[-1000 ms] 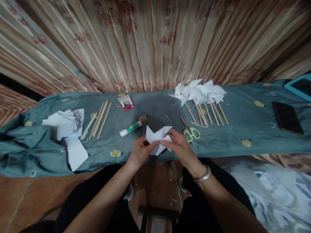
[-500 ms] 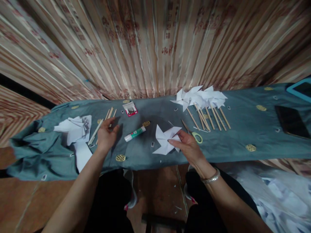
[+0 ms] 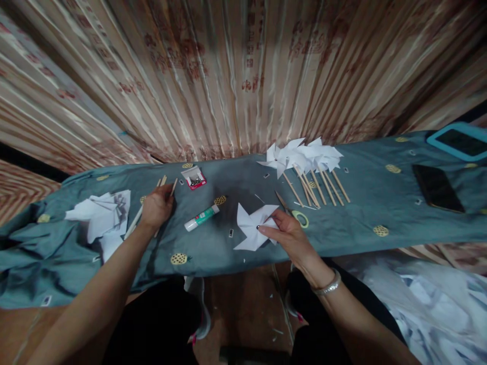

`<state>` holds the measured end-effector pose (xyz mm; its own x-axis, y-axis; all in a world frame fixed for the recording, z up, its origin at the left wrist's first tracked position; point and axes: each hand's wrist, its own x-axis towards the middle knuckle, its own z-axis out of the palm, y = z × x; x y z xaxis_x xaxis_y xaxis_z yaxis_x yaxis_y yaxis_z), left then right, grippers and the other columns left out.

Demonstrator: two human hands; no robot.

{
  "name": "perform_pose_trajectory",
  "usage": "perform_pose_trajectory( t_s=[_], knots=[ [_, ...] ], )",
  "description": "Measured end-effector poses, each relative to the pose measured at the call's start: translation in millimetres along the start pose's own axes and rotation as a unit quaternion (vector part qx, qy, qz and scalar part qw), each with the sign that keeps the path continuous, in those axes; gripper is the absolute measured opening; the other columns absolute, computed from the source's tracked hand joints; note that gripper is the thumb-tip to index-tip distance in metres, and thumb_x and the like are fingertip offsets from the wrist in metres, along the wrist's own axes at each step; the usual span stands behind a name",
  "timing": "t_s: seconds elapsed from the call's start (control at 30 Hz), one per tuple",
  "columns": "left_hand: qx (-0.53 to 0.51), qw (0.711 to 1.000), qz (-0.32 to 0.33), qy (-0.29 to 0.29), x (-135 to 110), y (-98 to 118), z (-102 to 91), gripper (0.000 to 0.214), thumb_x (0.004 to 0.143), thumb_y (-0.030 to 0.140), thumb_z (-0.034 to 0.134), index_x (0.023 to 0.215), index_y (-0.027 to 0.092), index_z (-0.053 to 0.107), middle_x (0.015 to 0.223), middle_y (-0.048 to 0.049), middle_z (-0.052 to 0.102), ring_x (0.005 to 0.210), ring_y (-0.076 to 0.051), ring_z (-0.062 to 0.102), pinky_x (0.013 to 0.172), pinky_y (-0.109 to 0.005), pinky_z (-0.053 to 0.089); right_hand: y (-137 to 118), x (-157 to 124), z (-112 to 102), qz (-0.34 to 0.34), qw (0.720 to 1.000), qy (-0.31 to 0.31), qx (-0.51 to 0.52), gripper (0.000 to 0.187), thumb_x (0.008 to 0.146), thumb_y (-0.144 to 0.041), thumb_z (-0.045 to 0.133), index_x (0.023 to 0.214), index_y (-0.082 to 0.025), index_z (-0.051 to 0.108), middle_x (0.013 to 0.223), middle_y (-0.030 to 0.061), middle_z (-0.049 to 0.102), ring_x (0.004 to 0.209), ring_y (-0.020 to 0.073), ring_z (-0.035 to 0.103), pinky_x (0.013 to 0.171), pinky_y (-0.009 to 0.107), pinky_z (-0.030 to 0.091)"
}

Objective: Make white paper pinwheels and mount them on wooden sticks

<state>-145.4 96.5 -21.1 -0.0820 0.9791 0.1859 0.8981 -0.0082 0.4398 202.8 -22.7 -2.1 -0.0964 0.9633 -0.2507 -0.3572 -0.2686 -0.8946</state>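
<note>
My right hand point(image 3: 292, 235) pinches a white paper pinwheel point(image 3: 249, 230) by one side, the thumb close to the small metal pin at its centre. No stick shows on this pinwheel. On the left, my left hand point(image 3: 155, 207) is closed on a thin wooden stick point(image 3: 174, 186), whose upper end juts out past the fingers. Other wooden sticks point(image 3: 163, 180) lie beside and partly under that hand. A red and white box of metal pins point(image 3: 195, 179) stands open just right of it. Between my hands lies a green and white glue stick point(image 3: 201, 218).
Several finished pinwheels point(image 3: 304, 154) on sticks lie at the back right, with scissors point(image 3: 299, 215) in front. White paper pieces point(image 3: 104, 213) are piled at the left. A dark phone point(image 3: 437, 187) and a blue-framed device point(image 3: 462, 141) rest far right on the green cloth point(image 3: 365, 203).
My left hand has gone from loosely spread above the sticks to closed on one of them. The right hand keeps its pinch on the pinwheel. The view has shifted slightly.
</note>
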Motion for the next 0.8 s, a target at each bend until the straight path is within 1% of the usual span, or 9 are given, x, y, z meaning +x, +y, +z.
perform_pose_trajectory(
  t_s=[0.17,0.27,0.3,0.33,0.4,0.5,0.57,0.67,0.8],
  knots=[
    [-0.078,0.996,-0.052,0.012,-6.8,21.5,-19.1,0.018,0.077,0.022,0.067,0.095,0.017,0.068,0.072,0.0035,0.067,0.073,-0.018,0.06,0.076,-0.027,0.044,-2.2,-2.8,3.7,-0.011,1.0,-0.022,0.012,0.037,0.063,-0.029,0.085,0.095,-0.021,0.067,0.083,-0.0006,0.076,0.077,0.0172,0.07,0.076,0.03,0.057],
    [-0.278,0.957,-0.076,0.034,-32.8,58.2,-36.5,0.02,0.076,0.03,0.072,0.092,0.018,0.071,0.08,0.0023,0.071,0.074,-0.016,0.059,0.072,-0.025,0.045,-4.3,-4.3,4.3,-0.016,0.999,-0.041,0.015,0.035,0.065,-0.028,0.084,0.095,-0.021,0.067,0.084,-0.0007,0.075,0.078,0.0161,0.07,0.076,0.029,0.056],
    [-0.304,0.949,-0.072,0.037,-45.4,74.3,-40.0,0.022,0.076,0.036,0.071,0.09,0.019,0.072,0.08,0.0004,0.072,0.073,-0.017,0.06,0.07,-0.026,0.046,-5.3,-5.1,4.4,-0.02,0.999,-0.045,0.012,0.034,0.066,-0.027,0.083,0.094,-0.021,0.067,0.084,-0.0007,0.075,0.078,0.0159,0.07,0.075,0.028,0.056],
    [-0.325,0.943,-0.062,0.019,-59.3,91.0,-41.4,0.025,0.076,0.041,0.071,0.092,0.021,0.073,0.083,-0.002,0.074,0.075,-0.018,0.062,0.07,-0.028,0.048,-6.4,-6.1,4.6,-0.027,0.998,-0.047,0.01,0.033,0.066,-0.027,0.083,0.093,-0.021,0.067,0.085,-0.0006,0.075,0.078,0.0158,0.069,0.075,0.028,0.056],
    [-0.41,0.907,-0.081,-0.042,-87.1,122.1,-36.8,0.029,0.069,0.042,0.078,0.088,0.02,0.076,0.082,-0.0042,0.074,0.071,-0.018,0.061,0.066,-0.029,0.048,-9.2,-9.7,5.5,-0.04,0.998,-0.051,0.004,0.033,0.066,-0.025,0.083,0.093,-0.022,0.067,0.086,-0.0005,0.075,0.079,0.0154,0.069,0.073,0.027,0.056],
    [-0.518,0.838,-0.125,-0.119,-118.4,150.8,-17.2,0.032,0.064,0.041,0.082,0.084,0.016,0.077,0.062,-0.0001,0.065,0.053,-0.01,0.049,0.053,-0.024,0.04,-13.8,-19.3,7.2,-0.043,0.997,-0.069,-0.003,0.038,0.067,-0.024,0.082,0.101,-0.022,0.065,0.086,-0.0006,0.075,0.077,0.0144,0.07,0.071,0.025,0.056],
    [-0.557,0.805,-0.142,-0.146,-129.2,156.3,-4.3,0.034,0.063,0.042,0.082,0.082,0.014,0.077,0.062,-0.0006,0.064,0.054,-0.009,0.047,0.051,-0.022,0.037,-16.6,-27.5,7.7,-0.035,0.996,-0.084,-0.013,0.044,0.068,-0.023,0.081,0.107,-0.023,0.063,0.089,-0.0001,0.076,0.077,0.0142,0.071,0.071,0.025,0.057],
    [-0.579,0.78,-0.151,-0.183,-135.0,154.9,5.1,0.033,0.067,0.042,0.081,0.085,0.014,0.078,0.067,-0.0016,0.063,0.057,-0.009,0.046,0.053,-0.022,0.035,-20.3,-39.2,7.9,-0.043,0.994,-0.079,-0.06,0.051,0.071,-0.024,0.079,0.117,-0.022,0.058,0.095,0.002,0.077,0.082,0.0162,0.073,0.073,0.027,0.058],
    [-0.585,0.77,-0.138,-0.214,-137.9,155.8,5.7,0.032,0.069,0.043,0.079,0.084,0.015,0.078,0.074,-0.0031,0.062,0.057,-0.009,0.043,0.053,-0.022,0.033,-25.9,-51.3,8.6,-0.141,0.965,-0.029,-0.221,0.045,0.08,-0.021,0.071,0.122,-0.022,0.056,0.093,0.0023,0.078,0.087,0.018,0.074,0.077,0.028,0.059]
  ],
)
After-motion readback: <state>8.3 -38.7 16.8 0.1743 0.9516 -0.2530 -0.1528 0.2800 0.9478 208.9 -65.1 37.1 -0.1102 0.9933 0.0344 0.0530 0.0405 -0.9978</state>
